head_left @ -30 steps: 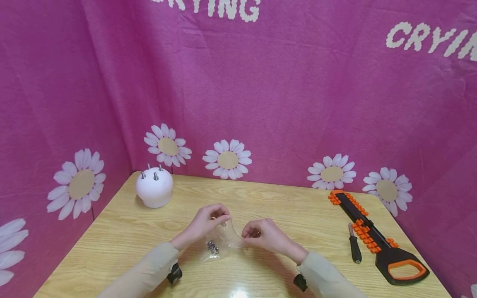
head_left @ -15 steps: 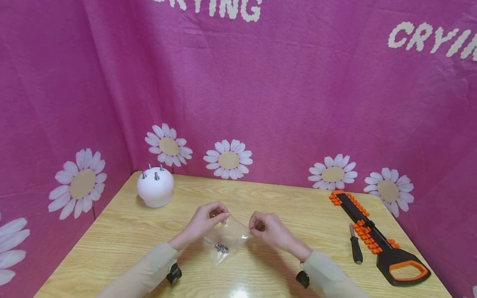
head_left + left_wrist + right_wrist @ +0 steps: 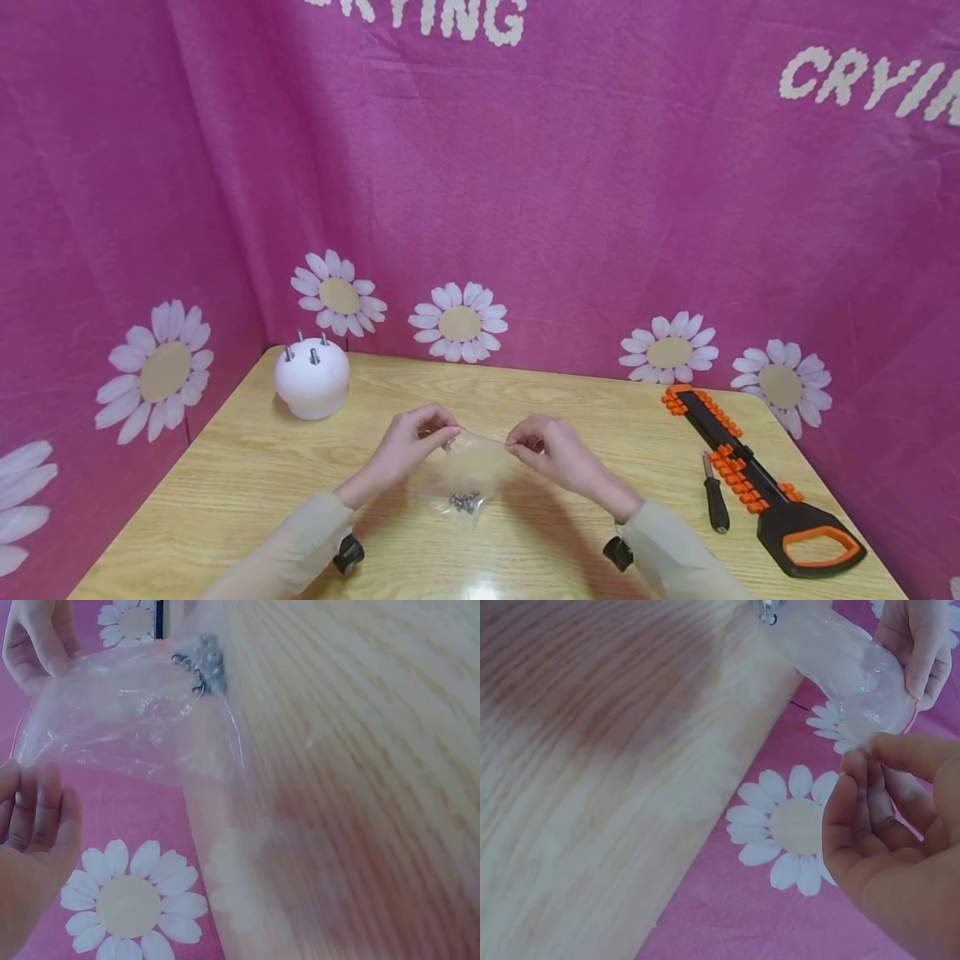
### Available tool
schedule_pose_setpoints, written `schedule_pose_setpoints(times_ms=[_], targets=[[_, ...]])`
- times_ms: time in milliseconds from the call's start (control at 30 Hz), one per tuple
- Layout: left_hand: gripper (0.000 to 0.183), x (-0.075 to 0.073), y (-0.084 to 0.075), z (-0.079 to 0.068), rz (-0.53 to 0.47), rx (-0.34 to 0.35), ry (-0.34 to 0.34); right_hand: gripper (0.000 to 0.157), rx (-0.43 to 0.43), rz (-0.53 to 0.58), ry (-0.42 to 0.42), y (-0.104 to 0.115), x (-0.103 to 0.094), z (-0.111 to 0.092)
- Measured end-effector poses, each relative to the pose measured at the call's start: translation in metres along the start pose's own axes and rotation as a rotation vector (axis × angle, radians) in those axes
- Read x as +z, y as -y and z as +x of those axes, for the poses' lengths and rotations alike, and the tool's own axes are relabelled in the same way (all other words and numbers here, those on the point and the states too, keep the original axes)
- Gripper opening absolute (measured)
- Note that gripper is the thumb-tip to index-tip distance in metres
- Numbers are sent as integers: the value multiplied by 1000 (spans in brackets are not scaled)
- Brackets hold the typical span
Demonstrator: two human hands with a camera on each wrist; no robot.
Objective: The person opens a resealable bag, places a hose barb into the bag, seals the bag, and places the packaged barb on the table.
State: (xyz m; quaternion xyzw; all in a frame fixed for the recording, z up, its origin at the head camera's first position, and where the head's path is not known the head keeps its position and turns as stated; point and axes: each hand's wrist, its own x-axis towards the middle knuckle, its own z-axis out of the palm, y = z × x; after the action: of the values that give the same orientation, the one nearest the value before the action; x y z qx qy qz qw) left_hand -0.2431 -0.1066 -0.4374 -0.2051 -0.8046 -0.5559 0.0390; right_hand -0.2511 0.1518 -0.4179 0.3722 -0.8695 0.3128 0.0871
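A clear plastic bag (image 3: pixel 477 467) hangs by its top edge between both hands, over the middle of the table. My left hand (image 3: pixel 409 443) pinches one top corner between thumb and fingers; my right hand (image 3: pixel 557 451) pinches the other, the edge drawn straight between them. Small metal screws or similar hardware (image 3: pixel 466 502) lie bunched at the bottom of the bag. The left wrist view shows the dark metal pieces (image 3: pixel 202 666) through the film. In the right wrist view, thumb and fingertips (image 3: pixel 889 750) meet at the bag's edge.
At the back left of the wooden table (image 3: pixel 405 567) stands a white rounded object (image 3: pixel 311 385) with several metal posts on top. A black-handled screwdriver (image 3: pixel 716 498) lies to the right, beside a long black and orange tool (image 3: pixel 738 458). Pink flowered cloth (image 3: pixel 570 208) hangs behind.
My right hand has moved up and slightly right, pulling the bag's top edge level and taut. The metal pieces have shifted right with the bag. My left hand has barely moved.
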Motion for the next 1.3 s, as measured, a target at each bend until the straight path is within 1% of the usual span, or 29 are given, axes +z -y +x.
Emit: schedule_pose_setpoints(times_ms=[67,233,467,667,800,900,1000,1167,1233,1300], targets=[[12,-1,-2,-1,8,6,-11,4,8,-6,-4,2,-3,0],[9,-3,-5,-1,23,18,-27,5,-4,-35,-22,5,-11,0],[9,-5,-15,-4,24,24,-23,5,-36,-35,-25,8,-28,3],[10,-4,-21,-6,46,53,-12,3,-114,-62,-20,10,-39,3],[9,-4,-23,-7,72,72,-20,8,-180,-96,-62,11,-42,3],[9,-4,-25,-7,83,85,-25,10,-202,-108,-96,11,-43,2],[9,-3,-25,-6,92,95,-27,9,-179,-102,-98,11,-42,0],[9,-3,-25,-4,112,99,-38,4,-101,-85,-94,10,-39,-3],[9,-3,-24,-3,121,103,-51,2,-75,-78,-100,10,-38,-4],[9,-3,-23,-1,130,112,-64,3,-58,-69,-107,9,-36,-5]])
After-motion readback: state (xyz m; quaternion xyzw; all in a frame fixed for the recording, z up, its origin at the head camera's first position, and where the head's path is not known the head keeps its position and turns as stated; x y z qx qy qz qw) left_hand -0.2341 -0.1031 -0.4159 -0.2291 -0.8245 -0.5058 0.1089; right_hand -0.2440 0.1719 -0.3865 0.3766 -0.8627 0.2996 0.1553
